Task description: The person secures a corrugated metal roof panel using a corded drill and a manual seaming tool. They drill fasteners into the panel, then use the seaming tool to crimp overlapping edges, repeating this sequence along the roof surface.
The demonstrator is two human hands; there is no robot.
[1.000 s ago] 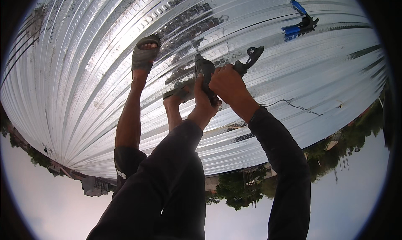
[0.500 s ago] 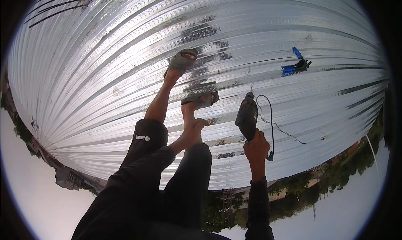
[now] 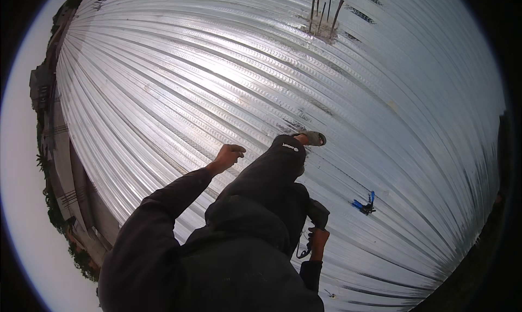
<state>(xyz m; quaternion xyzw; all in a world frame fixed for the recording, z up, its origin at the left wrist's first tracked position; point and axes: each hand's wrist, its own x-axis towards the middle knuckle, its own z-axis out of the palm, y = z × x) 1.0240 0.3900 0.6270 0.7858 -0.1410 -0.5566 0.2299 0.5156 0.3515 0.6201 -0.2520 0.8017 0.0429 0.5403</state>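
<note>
My left hand (image 3: 229,158) is raised above the ridged metal decking (image 3: 163,100), its fingers curled together toward the thumb; what is in them, if anything, is too small to make out. My right hand (image 3: 318,237) grips the dark power drill (image 3: 317,213) low beside my right leg, its black cord (image 3: 303,251) hanging in a loop. My legs (image 3: 261,181) in dark trousers stretch forward, with a grey slide sandal (image 3: 314,138) showing beyond the knee. A blue-and-black tool (image 3: 364,206) lies on the decking to the right of my legs.
Upright dark rods (image 3: 321,13) rise from a rough patch in the decking near the top. Dark slots run beside them. Along the left rim are the decking's edge, a concrete structure (image 3: 70,192) with bars, and trees (image 3: 57,214) against the sky.
The view has swung round, so the rods now show and the blue tool appears lower. My left hand has left the drill and risen apart from it; my right hand still holds the drill.
</note>
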